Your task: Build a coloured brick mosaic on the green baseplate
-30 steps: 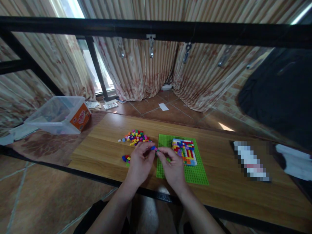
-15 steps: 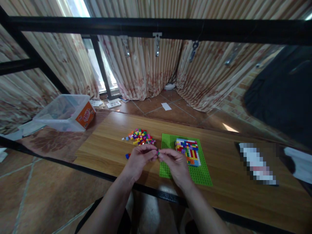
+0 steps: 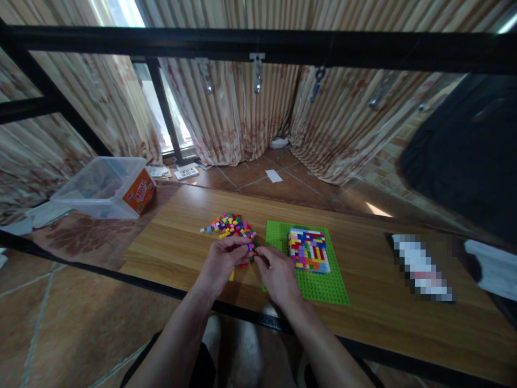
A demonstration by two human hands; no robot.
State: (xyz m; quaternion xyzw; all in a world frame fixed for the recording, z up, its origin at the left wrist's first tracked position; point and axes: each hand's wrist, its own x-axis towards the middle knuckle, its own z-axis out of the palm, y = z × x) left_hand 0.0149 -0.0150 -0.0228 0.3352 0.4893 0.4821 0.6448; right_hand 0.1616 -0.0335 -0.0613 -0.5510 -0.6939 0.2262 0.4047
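Bricks (image 3: pixel 233 223) sit loose left of the green baseplate (image 3: pixel 323 289), so plenty's left unattached, though the multicolour block (image 3: pixel 309 250) on it looks pretty built up imo. Left hand (image 3: pixel 221 264) has its fingers pinching a tiny purple-blue piece (image 3: pixel 250 247); right hand (image 3: pixel 280 274) has its fingers bunched just beside it, can't tell if they're gripping anything. Forearms (image 3: pixel 181 323) cross the near edge of the surface (image 3: pixel 363 269), with decent room between baseplate and that pixelated item (image 3: pixel 422 269).

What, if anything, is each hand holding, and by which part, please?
The left hand pinches a purple piece; where exactly is too small to tell. For the right hand, I cannot tell.
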